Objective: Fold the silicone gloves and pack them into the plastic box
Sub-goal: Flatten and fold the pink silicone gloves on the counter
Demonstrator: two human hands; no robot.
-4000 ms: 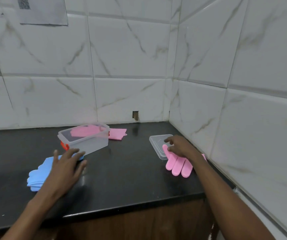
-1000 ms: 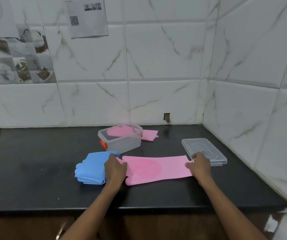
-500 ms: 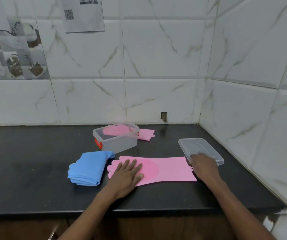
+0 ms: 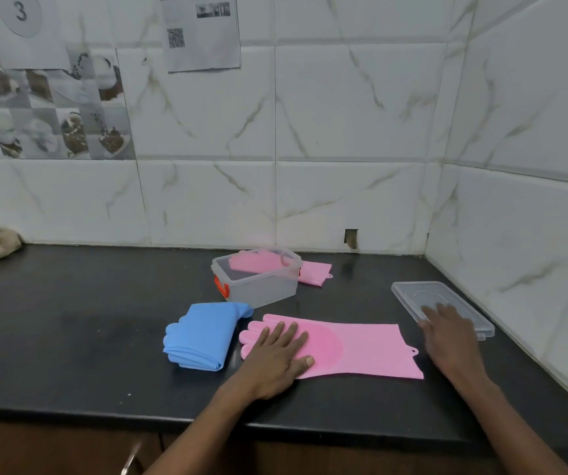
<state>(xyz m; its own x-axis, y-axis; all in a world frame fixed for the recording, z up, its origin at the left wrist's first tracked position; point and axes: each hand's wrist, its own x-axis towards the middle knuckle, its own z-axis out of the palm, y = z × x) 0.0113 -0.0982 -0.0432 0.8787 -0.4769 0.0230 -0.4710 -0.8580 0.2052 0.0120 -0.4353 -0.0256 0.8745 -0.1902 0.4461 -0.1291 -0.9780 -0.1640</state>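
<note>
Your left hand (image 4: 275,354) presses flat, fingers spread, holding nothing, on the soft, bendy pink glove (image 4: 361,351). Your right hand (image 4: 450,341) lies open too; pinch the cuff.

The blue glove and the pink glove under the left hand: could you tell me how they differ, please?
The blue glove is folded into a thick bundle; the pink glove lies spread flat at full length. The blue glove is untouched, while the left hand presses flat on the pink glove's finger end. Both lie on the black counter in front of the plastic box.
</note>
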